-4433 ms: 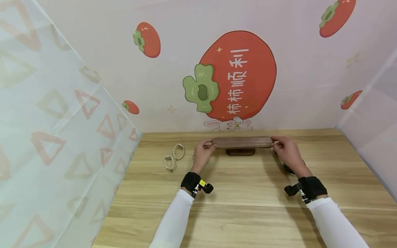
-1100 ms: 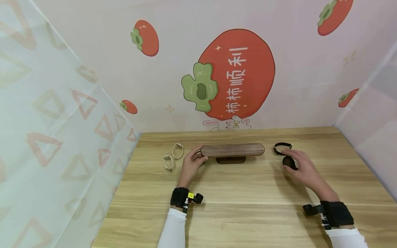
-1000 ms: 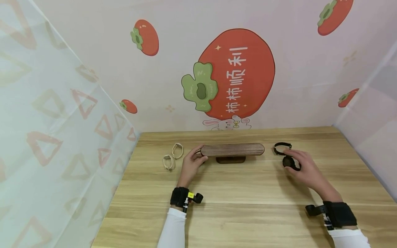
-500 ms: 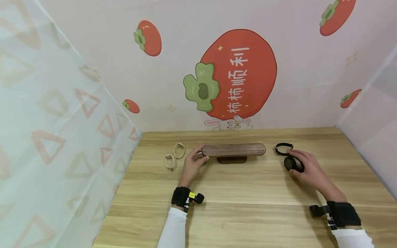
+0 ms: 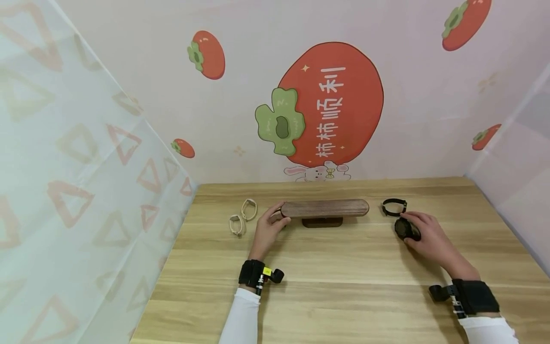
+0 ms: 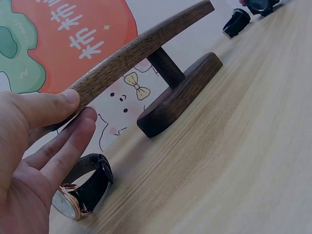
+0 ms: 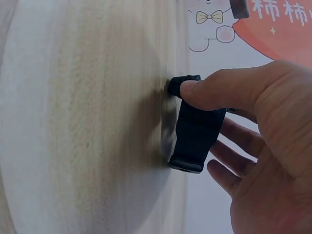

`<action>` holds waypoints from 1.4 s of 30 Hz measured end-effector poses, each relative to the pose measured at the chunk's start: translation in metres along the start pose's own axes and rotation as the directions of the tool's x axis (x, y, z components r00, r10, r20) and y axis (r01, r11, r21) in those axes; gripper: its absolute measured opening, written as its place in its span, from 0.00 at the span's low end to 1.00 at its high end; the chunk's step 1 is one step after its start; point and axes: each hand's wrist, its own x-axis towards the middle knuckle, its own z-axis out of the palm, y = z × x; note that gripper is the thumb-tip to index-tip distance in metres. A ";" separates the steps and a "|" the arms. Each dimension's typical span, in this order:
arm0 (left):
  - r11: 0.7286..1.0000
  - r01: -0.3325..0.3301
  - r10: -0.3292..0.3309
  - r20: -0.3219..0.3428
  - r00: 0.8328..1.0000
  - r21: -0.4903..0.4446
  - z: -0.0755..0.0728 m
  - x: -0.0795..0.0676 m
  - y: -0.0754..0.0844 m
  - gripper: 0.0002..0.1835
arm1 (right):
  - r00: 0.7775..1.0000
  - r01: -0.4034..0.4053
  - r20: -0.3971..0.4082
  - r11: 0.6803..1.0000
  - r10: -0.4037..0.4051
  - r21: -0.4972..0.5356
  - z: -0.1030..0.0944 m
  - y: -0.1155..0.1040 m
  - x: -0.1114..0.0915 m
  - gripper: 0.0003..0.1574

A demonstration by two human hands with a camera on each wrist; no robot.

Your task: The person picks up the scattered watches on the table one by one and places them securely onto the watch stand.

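Note:
My left hand [image 5: 266, 234] pinches the left end of a dark wooden T-bar watch stand [image 5: 325, 208], thumb on top and fingers beneath. Its base [image 6: 180, 100] rests on the table. Under that hand, in the left wrist view, a wristwatch [image 6: 97, 187] with a black strap and rose-gold case lies on its side. At the right, my right hand [image 5: 431, 241] pinches a black wristwatch [image 5: 406, 228] between thumb and fingers, low at the tabletop. In the right wrist view its wide black strap [image 7: 197, 129] shows under the thumb; the far fingertips are hidden.
Just behind the right hand lies another black watch [image 5: 394, 214], its strap closed in a loop. Two pale-strapped watches [image 5: 234, 218] lie left of the left hand. The wooden table [image 5: 326, 286] meets printed walls [image 5: 232, 119] at the back and sides.
Earlier both hands held the stand's ends farther back; it now stands nearer and slightly left. The right hand has let go of it, taken hold of the black watch and tilted it.

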 end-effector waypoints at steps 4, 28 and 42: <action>1.000 0.011 -0.011 -0.002 1.000 0.001 0.000 0.000 0.001 0.29 | 1.000 0.002 -0.005 1.000 -0.002 -0.017 -0.001 -0.002 0.000 0.45; 1.000 -0.013 0.013 0.015 1.000 -0.009 -0.001 0.001 -0.002 0.33 | 0.997 -0.044 0.067 0.999 0.046 -0.032 -0.002 -0.003 0.000 0.47; 1.000 -0.005 0.005 0.002 1.000 -0.012 0.000 0.001 0.001 0.30 | 1.000 -0.026 0.009 0.997 0.026 -0.068 -0.003 -0.003 0.004 0.46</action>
